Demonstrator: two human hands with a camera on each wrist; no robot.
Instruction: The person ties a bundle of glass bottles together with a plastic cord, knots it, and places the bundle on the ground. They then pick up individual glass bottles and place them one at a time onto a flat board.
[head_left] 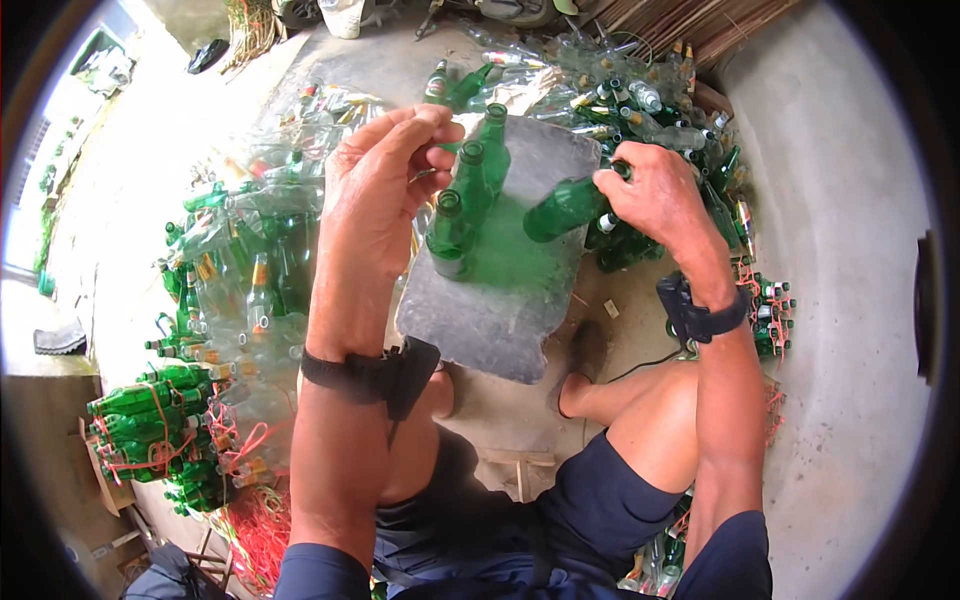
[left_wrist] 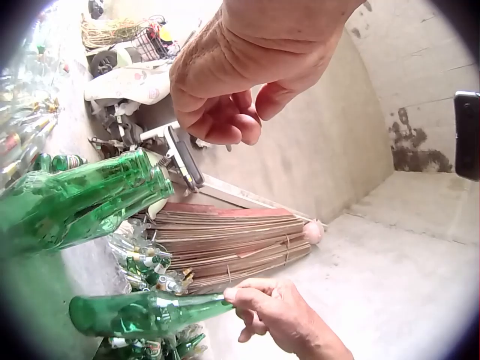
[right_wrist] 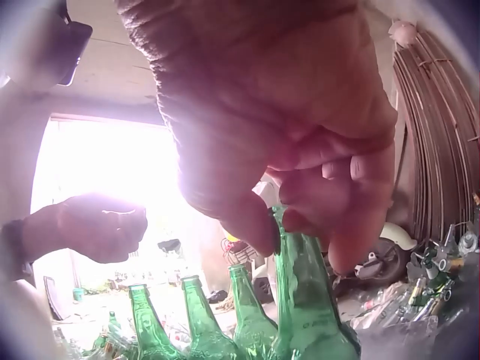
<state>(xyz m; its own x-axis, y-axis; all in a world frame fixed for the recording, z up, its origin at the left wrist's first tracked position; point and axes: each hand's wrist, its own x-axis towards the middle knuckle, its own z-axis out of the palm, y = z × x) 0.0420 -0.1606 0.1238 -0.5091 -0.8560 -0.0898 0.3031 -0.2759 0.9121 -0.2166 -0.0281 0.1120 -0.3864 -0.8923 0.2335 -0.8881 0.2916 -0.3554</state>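
My right hand (head_left: 658, 192) pinches a green glass bottle (head_left: 565, 210) by its neck. The bottle tilts, its base toward the middle of a grey slab (head_left: 490, 335). Three more green bottles (head_left: 452, 238) stand upright in a row on the slab, mouths uncapped. Beside their tops hovers my left hand (head_left: 380, 190), its fingers loosely bent around nothing. In the left wrist view the left hand (left_wrist: 255, 75) is apart from the standing bottles (left_wrist: 82, 199). The right wrist view has thumb and fingers around the held bottle's (right_wrist: 304, 300) mouth.
Heaps of clear and green bottles (head_left: 285, 220) lie left of the slab and behind it (head_left: 640, 100). Green bottles bundled with red twine (head_left: 140, 425) are at far left. A bare wall (head_left: 840, 250) rises on the right; bundled wooden strips (left_wrist: 225, 244) lean at the back.
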